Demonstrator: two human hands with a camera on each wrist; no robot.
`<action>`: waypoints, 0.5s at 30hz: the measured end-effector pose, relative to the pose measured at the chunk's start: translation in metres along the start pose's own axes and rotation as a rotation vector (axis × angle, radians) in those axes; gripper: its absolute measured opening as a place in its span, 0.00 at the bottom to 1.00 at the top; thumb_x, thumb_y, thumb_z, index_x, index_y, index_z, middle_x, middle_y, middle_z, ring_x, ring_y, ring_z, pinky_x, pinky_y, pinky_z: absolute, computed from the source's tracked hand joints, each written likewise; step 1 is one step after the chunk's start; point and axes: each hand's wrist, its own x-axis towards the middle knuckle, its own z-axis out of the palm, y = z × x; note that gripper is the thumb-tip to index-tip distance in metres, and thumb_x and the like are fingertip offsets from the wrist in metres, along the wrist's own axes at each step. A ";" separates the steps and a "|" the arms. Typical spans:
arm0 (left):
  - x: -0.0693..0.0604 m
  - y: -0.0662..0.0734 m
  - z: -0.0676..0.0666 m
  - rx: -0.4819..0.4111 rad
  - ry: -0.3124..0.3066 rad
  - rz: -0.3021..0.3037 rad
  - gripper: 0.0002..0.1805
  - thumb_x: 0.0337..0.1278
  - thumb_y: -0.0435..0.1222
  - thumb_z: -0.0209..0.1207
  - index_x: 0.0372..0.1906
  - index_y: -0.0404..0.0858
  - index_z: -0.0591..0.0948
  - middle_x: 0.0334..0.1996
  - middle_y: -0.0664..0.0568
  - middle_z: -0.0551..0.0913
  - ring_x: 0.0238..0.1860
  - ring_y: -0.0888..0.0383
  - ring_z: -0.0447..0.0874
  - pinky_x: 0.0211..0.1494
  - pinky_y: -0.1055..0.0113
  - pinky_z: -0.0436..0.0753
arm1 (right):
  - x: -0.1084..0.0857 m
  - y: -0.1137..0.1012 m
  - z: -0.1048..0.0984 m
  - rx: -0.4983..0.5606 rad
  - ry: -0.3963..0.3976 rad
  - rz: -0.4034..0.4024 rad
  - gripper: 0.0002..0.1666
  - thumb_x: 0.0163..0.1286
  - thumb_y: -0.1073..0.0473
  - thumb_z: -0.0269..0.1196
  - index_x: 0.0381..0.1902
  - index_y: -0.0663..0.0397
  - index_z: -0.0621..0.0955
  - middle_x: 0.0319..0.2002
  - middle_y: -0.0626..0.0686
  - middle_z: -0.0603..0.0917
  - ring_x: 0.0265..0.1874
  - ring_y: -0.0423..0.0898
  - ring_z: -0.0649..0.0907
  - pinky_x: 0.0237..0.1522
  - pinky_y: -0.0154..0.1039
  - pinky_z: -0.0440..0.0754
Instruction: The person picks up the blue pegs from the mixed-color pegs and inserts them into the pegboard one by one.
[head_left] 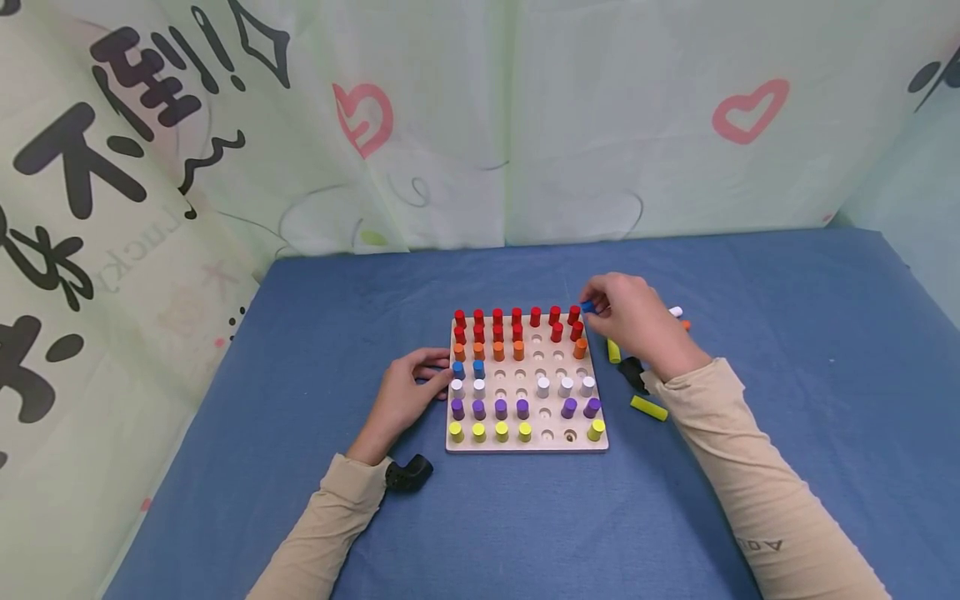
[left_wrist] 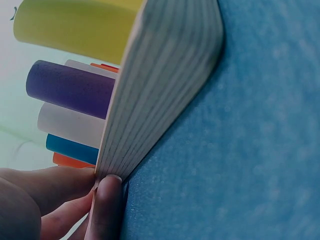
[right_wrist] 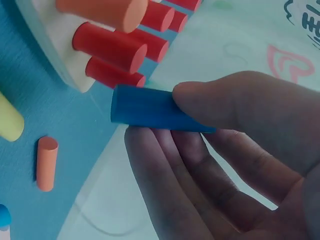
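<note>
A wooden pegboard (head_left: pixel 534 443) holds rows of pegs: red at the far side, then orange, blue, white, purple and yellow nearest. Several holes show between the pegs. My left hand (head_left: pixel 405 398) grips the board's left edge beside the blue and white rows; in the left wrist view its thumb and fingers (left_wrist: pixel 55 185) meet at the layered side (left_wrist: pixel 155 85). Just past the board's far right corner, my right hand (head_left: pixel 633 318) pinches a blue peg (head_left: pixel 588 307). The right wrist view shows that blue peg (right_wrist: pixel 147 107) lying sideways between thumb and fingers, apart from the board.
Right of the board lie two yellow pegs (head_left: pixel 648 408) (head_left: pixel 613 351), with a white peg (head_left: pixel 676 312) and an orange one (head_left: pixel 686 325) beyond my right wrist. The blue cloth (head_left: pixel 300 333) meets a printed curtain (head_left: pixel 450 167) behind. Dark devices (head_left: pixel 409 474) are on both wrists.
</note>
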 end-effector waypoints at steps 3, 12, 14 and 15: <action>0.000 0.000 0.000 0.004 0.001 -0.005 0.20 0.63 0.34 0.64 0.59 0.36 0.80 0.47 0.45 0.84 0.38 0.57 0.85 0.38 0.67 0.88 | -0.001 -0.002 0.001 0.006 0.009 -0.013 0.11 0.65 0.70 0.62 0.45 0.68 0.82 0.40 0.63 0.82 0.39 0.55 0.81 0.45 0.51 0.83; 0.000 0.000 0.000 0.006 0.003 -0.004 0.19 0.63 0.34 0.64 0.59 0.36 0.80 0.47 0.44 0.84 0.38 0.57 0.84 0.38 0.67 0.88 | -0.001 -0.008 0.006 0.022 0.014 -0.037 0.09 0.66 0.70 0.63 0.44 0.67 0.83 0.38 0.61 0.84 0.38 0.54 0.83 0.44 0.50 0.84; 0.000 0.000 0.000 0.006 0.002 -0.005 0.19 0.63 0.33 0.64 0.59 0.36 0.80 0.47 0.44 0.84 0.38 0.57 0.84 0.38 0.67 0.88 | -0.001 -0.009 0.006 0.017 0.016 -0.041 0.09 0.65 0.70 0.63 0.43 0.67 0.83 0.38 0.61 0.85 0.38 0.54 0.83 0.44 0.50 0.84; 0.000 0.000 0.000 0.006 0.002 -0.006 0.19 0.63 0.33 0.64 0.59 0.36 0.80 0.47 0.45 0.84 0.38 0.57 0.84 0.38 0.67 0.88 | -0.001 -0.009 0.006 0.015 0.018 -0.042 0.09 0.65 0.70 0.64 0.43 0.67 0.83 0.38 0.61 0.85 0.37 0.54 0.84 0.43 0.50 0.84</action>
